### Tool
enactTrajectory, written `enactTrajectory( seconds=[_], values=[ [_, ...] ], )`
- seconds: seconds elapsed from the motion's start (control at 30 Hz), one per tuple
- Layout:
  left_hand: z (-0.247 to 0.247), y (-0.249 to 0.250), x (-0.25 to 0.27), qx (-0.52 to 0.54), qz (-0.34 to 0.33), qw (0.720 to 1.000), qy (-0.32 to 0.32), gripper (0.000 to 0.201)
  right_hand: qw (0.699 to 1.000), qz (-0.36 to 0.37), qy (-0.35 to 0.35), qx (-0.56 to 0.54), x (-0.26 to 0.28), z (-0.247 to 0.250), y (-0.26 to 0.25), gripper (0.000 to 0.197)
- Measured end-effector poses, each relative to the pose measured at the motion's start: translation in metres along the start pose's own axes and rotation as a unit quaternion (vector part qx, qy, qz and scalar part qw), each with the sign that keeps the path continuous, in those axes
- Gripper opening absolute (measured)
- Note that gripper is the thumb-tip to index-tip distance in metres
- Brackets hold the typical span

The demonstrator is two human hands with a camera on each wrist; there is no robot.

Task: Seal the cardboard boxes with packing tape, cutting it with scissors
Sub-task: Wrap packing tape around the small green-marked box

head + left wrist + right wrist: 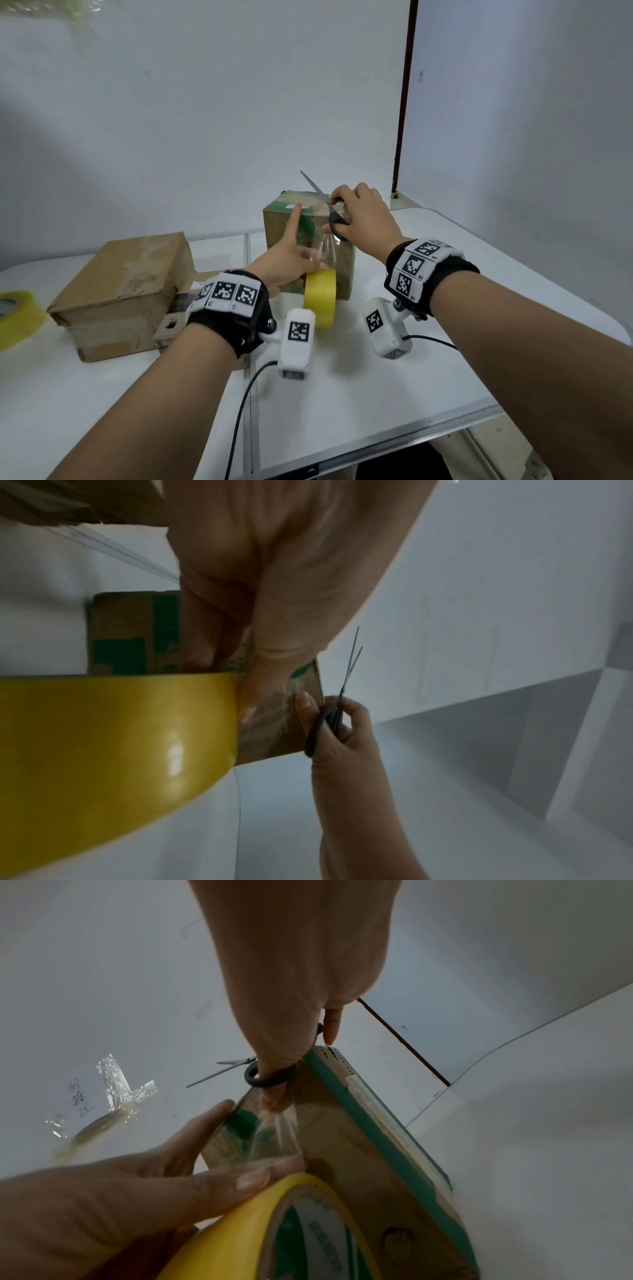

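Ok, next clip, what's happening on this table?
A person is taping the upright green-printed box. The left hand holds the yellow tape roll against its side, forefinger pressing near the top edge. The right hand holds the scissors, blades open above the box; the clear strip is uncut. Another box sits left.

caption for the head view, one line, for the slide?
Left hand holds the tape roll against the upright box, forefinger up its front; right hand holds open scissors above.
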State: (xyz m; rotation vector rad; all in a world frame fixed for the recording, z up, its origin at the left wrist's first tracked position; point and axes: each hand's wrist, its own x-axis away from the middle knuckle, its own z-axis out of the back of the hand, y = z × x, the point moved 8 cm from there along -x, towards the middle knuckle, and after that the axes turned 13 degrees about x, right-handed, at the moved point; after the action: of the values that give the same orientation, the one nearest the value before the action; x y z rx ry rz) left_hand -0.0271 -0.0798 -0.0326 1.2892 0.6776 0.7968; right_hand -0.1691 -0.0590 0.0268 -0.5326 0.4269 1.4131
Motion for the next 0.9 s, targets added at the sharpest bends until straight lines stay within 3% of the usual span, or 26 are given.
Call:
enactTrajectory(
  seconds=[0.27, 0.4, 0.53, 0.63, 0.8, 0.9],
  values=[
    [0.0, 0.004, -0.006, -0.042, 0.005, 0.999, -0.028, 0.116, 0.98, -0.023, -0.17, -0.101, -0.007, 0.032, 0.005, 0.035],
    [0.001, 0.002, -0.014, -0.043, 0.014, 0.998, -0.036, 0.12, 0.929, -0.078, -0.31, -0.189, 0.008, 0.042, 0.018, 0.038],
    [0.002, 0.001, -0.016, -0.029, 0.025, 0.998, -0.048, 0.121, 0.891, -0.099, -0.407, -0.176, 0.031, 0.049, 0.035, 0.038],
    [0.002, 0.001, -0.015, -0.016, 0.034, 0.998, -0.06, 0.12, 0.879, -0.104, -0.433, -0.172, 0.047, 0.042, 0.039, 0.038],
    [0.004, 0.0, -0.02, -0.006, 0.054, 0.996, -0.068, 0.12, 0.888, -0.101, -0.405, -0.193, 0.055, 0.041, 0.033, 0.035],
    [0.004, -0.003, -0.022, 0.002, 0.07, 0.995, -0.073, 0.121, 0.881, -0.101, -0.432, -0.163, 0.062, 0.038, 0.031, 0.031]
  ],
)
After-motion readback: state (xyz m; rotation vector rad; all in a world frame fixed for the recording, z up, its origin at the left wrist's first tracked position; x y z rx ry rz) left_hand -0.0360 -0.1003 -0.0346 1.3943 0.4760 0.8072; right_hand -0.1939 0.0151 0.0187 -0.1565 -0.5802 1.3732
